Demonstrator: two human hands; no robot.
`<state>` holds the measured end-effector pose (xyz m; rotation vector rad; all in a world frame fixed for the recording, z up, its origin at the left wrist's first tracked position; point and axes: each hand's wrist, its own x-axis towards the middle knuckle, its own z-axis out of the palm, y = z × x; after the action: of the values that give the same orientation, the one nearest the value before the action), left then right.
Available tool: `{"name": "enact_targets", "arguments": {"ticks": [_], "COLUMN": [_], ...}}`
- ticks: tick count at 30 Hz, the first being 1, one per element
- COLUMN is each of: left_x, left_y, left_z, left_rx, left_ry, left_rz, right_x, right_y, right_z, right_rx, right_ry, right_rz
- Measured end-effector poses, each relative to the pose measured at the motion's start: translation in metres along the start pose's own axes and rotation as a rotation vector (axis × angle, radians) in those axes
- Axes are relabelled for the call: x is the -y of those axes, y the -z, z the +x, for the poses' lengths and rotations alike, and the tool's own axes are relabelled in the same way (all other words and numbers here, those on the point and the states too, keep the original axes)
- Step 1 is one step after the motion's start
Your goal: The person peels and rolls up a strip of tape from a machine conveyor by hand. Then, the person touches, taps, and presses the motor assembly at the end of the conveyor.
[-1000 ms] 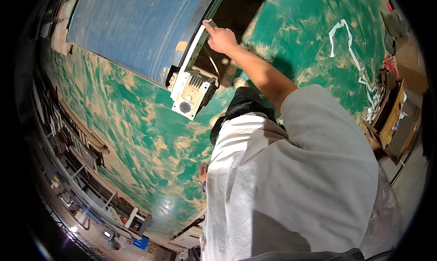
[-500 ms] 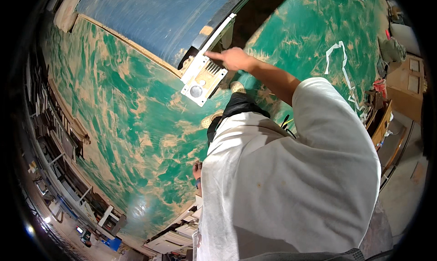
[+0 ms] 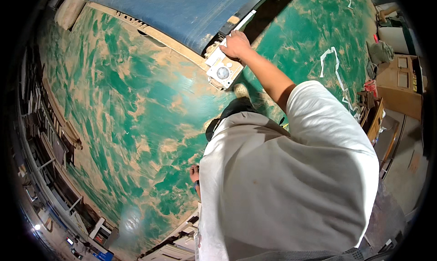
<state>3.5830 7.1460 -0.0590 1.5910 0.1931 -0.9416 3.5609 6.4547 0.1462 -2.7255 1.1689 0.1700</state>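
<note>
My right hand [image 3: 236, 44] reaches forward and is closed over the white metal end frame [image 3: 218, 59] of a machine with a wide blue belt [image 3: 168, 11]. The thumb lies apart from the fingers, and the fingertips are partly hidden behind the hand. A round grey disc [image 3: 223, 73] is set in the frame's near end, close to my shoe [image 3: 241, 91]. Low at my left side hangs my left hand [image 3: 194, 173], its fingers curled. Whatever it may hold is hidden.
Sawdust streaks the green floor [image 3: 136, 120]. Racks with stacked boards [image 3: 54, 147] line the left. A crumpled white strip [image 3: 337, 70] lies on the right, near a wooden cabinet [image 3: 400, 95]. Pale panels [image 3: 175, 249] are stacked behind me on the left.
My right hand has gone from an outstretched index finger on the frame to a closed hold over it. The frame now appears higher and further right. My left hand stays at my side.
</note>
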Motion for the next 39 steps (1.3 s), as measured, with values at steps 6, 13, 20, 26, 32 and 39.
{"name": "enact_targets", "arguments": {"ticks": [6,13,20,26,32,39], "left_x": [-0.003,-0.012,-0.067,-0.152,-0.251,-0.377], "left_y": [0.069,0.120,0.164,0.236,0.299,0.274], "left_z": [0.006,0.013,0.068,0.144,0.223,0.318], "left_rx": [-0.148,-0.074,0.009,0.063,0.094,0.057], "left_ry": [0.010,0.142,0.175,0.121,0.079,0.176], "left_rz": [0.341,0.291,0.346,0.511,0.602,0.205], "right_x": [0.045,0.076,0.108,0.091,0.122,0.173], "right_y": [0.005,-0.015,-0.037,-0.042,-0.045,-0.048], "right_z": [-0.009,-0.024,-0.051,-0.029,-0.007,-0.010], "right_rx": [0.132,-0.013,-0.185,-0.273,-0.079,-0.077], "right_ry": [-0.171,-0.161,0.041,-0.332,-0.489,-0.603], "right_rz": [-0.111,-0.242,-0.160,-0.124,-0.206,-0.181]}}
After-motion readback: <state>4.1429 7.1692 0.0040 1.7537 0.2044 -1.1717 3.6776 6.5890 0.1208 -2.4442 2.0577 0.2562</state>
